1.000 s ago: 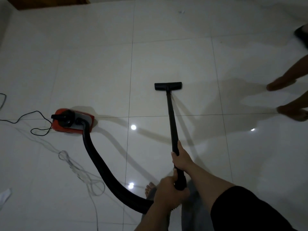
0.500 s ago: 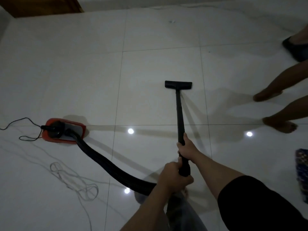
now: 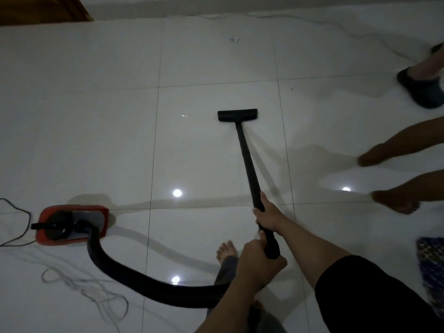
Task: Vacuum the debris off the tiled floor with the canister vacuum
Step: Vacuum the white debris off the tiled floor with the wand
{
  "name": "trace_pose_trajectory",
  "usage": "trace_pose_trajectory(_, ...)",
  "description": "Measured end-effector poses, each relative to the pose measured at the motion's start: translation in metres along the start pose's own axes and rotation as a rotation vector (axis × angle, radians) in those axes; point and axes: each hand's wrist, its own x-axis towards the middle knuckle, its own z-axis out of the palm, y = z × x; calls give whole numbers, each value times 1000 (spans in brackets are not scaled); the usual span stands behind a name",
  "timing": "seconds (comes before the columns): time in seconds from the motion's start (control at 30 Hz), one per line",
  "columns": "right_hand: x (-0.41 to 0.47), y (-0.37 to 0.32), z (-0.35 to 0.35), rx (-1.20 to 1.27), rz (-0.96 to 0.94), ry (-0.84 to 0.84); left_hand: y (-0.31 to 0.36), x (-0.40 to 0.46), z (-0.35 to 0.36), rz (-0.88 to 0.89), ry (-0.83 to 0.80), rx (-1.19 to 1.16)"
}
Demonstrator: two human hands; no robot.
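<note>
White glazed tiles [image 3: 101, 140] gleam under ceiling-light reflections as a person works a canister vacuum across the room, both hands closed around its black wand [image 3: 247, 164]. The right hand [image 3: 268, 216] wraps the tube at mid-length, while the left hand [image 3: 258, 263] grips the thicker end nearer the body, where the wand meets the ribbed hose [image 3: 134, 278]. The floor head [image 3: 237, 115] lies flat on a tile at the wand's far end, well ahead of the person's bare foot [image 3: 225, 249]. The red canister [image 3: 72, 224] sits to the wand's left, joined by the hose that loops down and back to the grip, with its dark power cord [image 3: 14, 224] trailing off farther left and a tangle of pale string [image 3: 96, 296] on the floor near the hose. Beyond the floor head, towards the wall, 1 small speck of debris [image 3: 232, 39] remains on the tiles, with a fainter dot to its right; the tile under the head shows nothing that can be made out. Judged from this, the sweep is in mid-course, with the far strip not yet covered and the string possibly to be dealt with. To the wand's right stand another person's bare legs [image 3: 396, 145], a slippered foot [image 3: 420, 90] and the edge of a patterned mat [image 3: 432, 272].
</note>
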Motion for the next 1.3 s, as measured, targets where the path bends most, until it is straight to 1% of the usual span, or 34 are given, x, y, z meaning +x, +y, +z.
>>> trace_pose_trajectory(0.1, 25, -26, -13, -33, -15, 8, 15, 29, -20, -8, 18, 6)
trace_pose_trajectory(0.17, 41, -44, -25, -48, -19, 15, 25, 49, -34, -7, 2, -16)
trace_pose_trajectory(0.27, 63, -75, -40, -54, -15, 20, 44, 76, -58, 27, 3, -19)
trace_pose_trajectory(0.5, 118, -153, -86, -98, -19, 5, 98, 147, -112, 91, 64, -32)
trace_pose_trajectory(0.8, 214, -239, -148, -89, -8, -21, 162, 257, -170, 11, 91, -21)
trace_pose_trajectory(1.03, 270, -295, -171, -67, -14, -16, 186, 323, -219, -25, 8, 19)
trace_pose_trajectory(1.13, 294, -322, -179, -74, -27, -10, 197, 347, -242, -18, 15, 18)
trace_pose_trajectory(1.2, 309, -338, -184, -71, -27, 1, 209, 364, -260, -23, -12, 15)
trace_pose_trajectory(1.3, 330, -363, -192, -61, -26, 8, 221, 386, -283, -72, -77, 76)
